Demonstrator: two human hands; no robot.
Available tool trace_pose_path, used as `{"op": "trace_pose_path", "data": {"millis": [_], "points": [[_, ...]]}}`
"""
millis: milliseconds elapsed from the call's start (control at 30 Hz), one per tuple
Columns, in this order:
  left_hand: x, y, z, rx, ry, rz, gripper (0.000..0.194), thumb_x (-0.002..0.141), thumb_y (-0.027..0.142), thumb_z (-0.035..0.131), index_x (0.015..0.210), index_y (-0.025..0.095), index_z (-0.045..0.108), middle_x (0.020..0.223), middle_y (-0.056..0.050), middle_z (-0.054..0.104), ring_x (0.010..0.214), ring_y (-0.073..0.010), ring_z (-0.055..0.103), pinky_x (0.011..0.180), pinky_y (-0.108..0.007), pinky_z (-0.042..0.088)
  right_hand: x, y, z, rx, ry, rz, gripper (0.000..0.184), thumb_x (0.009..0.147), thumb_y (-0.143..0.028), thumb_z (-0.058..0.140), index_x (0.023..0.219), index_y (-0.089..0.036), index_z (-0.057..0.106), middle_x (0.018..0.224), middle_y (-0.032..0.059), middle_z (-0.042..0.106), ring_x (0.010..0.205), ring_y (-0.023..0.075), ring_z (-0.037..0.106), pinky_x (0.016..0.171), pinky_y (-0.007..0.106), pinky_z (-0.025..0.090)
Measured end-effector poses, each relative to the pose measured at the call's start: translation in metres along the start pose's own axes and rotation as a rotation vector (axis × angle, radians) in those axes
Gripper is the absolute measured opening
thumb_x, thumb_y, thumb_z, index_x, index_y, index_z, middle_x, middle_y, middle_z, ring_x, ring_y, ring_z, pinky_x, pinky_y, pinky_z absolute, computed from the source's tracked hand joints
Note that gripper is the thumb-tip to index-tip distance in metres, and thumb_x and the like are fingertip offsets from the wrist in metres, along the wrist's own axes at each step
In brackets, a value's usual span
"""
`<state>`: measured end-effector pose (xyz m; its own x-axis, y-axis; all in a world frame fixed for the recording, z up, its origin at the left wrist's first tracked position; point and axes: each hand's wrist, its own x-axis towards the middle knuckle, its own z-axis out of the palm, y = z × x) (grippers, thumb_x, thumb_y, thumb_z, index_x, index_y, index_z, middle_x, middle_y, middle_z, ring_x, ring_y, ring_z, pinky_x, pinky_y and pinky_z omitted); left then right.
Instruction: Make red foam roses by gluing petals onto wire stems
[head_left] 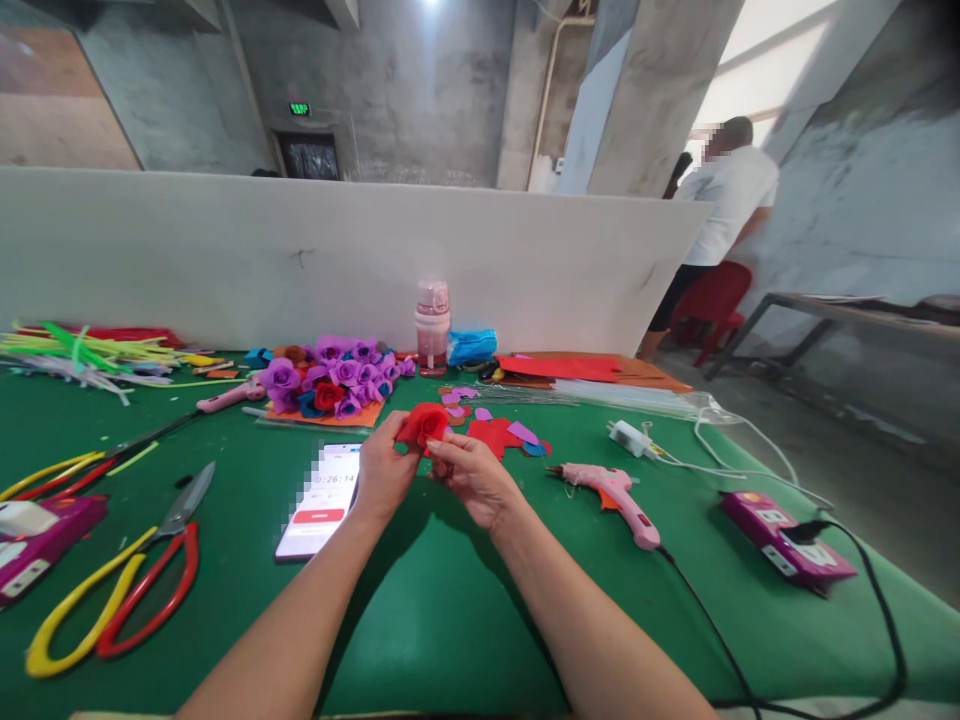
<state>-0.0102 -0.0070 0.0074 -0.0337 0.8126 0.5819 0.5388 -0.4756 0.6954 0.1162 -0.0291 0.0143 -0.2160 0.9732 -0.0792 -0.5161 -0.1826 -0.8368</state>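
Note:
A red felt rose is held up between my two hands over the middle of the table. My left hand is closed on its left side. The fingers of my right hand pinch its lower right edge. Just behind lie loose red petals and purple petals. A pink glue gun rests on its side to the right of my right hand. Left of my left wrist is a phone with a timer on its screen.
Scissors with yellow and red handles lie at left. Finished purple flowers are heaped at the back beside a pink bottle. A purple power strip and cords occupy the right. A white partition stands behind; beyond it is a person.

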Motion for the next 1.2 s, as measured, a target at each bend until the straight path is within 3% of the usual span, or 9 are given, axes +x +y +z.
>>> {"op": "trace_pose_path", "data": {"millis": [100, 233, 367, 533, 767, 967, 1200], "points": [[-0.001, 0.0, -0.001, -0.007, -0.006, -0.01, 0.014, 0.073, 0.026, 0.059, 0.085, 0.019, 0.063, 0.075, 0.002, 0.065, 0.068, -0.0137, 0.056, 0.065, -0.022, 0.043, 0.0, -0.001, 0.0, 0.023, -0.005, 0.021, 0.026, 0.051, -0.032, 0.082, 0.061, -0.017, 0.063, 0.048, -0.0068, 0.046, 0.048, 0.0065, 0.04, 0.057, 0.024, 0.04], [0.003, -0.003, -0.001, -0.034, 0.048, -0.042, 0.018, 0.071, 0.03, 0.063, 0.085, 0.019, 0.063, 0.075, 0.002, 0.065, 0.068, -0.0136, 0.056, 0.064, -0.022, 0.043, 0.002, -0.004, -0.004, -0.128, 0.067, -0.02, 0.028, 0.053, -0.038, 0.08, 0.06, -0.016, 0.064, 0.049, -0.006, 0.048, 0.047, 0.006, 0.04, 0.052, 0.023, 0.036], [0.01, -0.006, 0.0, -0.261, 0.131, -0.157, 0.031, 0.063, 0.035, 0.071, 0.086, 0.017, 0.062, 0.068, 0.001, 0.063, 0.06, -0.0137, 0.056, 0.059, -0.024, 0.045, 0.006, -0.008, -0.011, -0.151, 0.179, -0.133, 0.029, 0.055, -0.041, 0.077, 0.063, -0.016, 0.064, 0.049, -0.0064, 0.048, 0.046, 0.0058, 0.039, 0.051, 0.022, 0.035], [0.01, -0.003, 0.002, -0.4, 0.082, -0.272, 0.028, 0.063, 0.036, 0.072, 0.082, 0.017, 0.06, 0.052, 0.006, 0.053, 0.044, -0.0093, 0.045, 0.046, -0.021, 0.037, 0.004, -0.009, -0.007, -0.082, 0.102, -0.148, 0.028, 0.057, -0.039, 0.077, 0.071, -0.018, 0.065, 0.059, -0.0048, 0.055, 0.05, 0.0061, 0.044, 0.057, 0.022, 0.04], [0.004, -0.004, 0.004, -0.286, 0.021, -0.086, 0.021, 0.067, 0.026, 0.066, 0.086, 0.018, 0.06, 0.079, 0.001, 0.065, 0.07, -0.0126, 0.057, 0.065, -0.022, 0.045, 0.001, -0.008, -0.001, -0.036, 0.032, -0.088, 0.024, 0.058, -0.034, 0.076, 0.069, -0.018, 0.063, 0.064, -0.0043, 0.057, 0.049, 0.0046, 0.045, 0.055, 0.021, 0.039], [0.004, -0.009, 0.004, -0.274, 0.017, -0.082, 0.024, 0.066, 0.024, 0.067, 0.088, 0.018, 0.06, 0.079, 0.001, 0.063, 0.07, -0.0131, 0.057, 0.066, -0.023, 0.045, 0.0, -0.007, -0.001, -0.03, 0.01, -0.004, 0.019, 0.054, -0.026, 0.071, 0.067, -0.016, 0.063, 0.06, -0.0032, 0.06, 0.046, 0.0069, 0.051, 0.054, 0.022, 0.041], [0.004, -0.008, 0.004, -0.284, 0.017, -0.069, 0.021, 0.067, 0.022, 0.067, 0.087, 0.018, 0.061, 0.078, 0.002, 0.062, 0.069, -0.0119, 0.055, 0.067, -0.023, 0.044, 0.0, -0.014, -0.005, -0.061, 0.042, -0.023, 0.014, 0.055, -0.023, 0.063, 0.066, -0.015, 0.066, 0.063, 0.0008, 0.066, 0.048, 0.0075, 0.051, 0.052, 0.022, 0.039]]}}
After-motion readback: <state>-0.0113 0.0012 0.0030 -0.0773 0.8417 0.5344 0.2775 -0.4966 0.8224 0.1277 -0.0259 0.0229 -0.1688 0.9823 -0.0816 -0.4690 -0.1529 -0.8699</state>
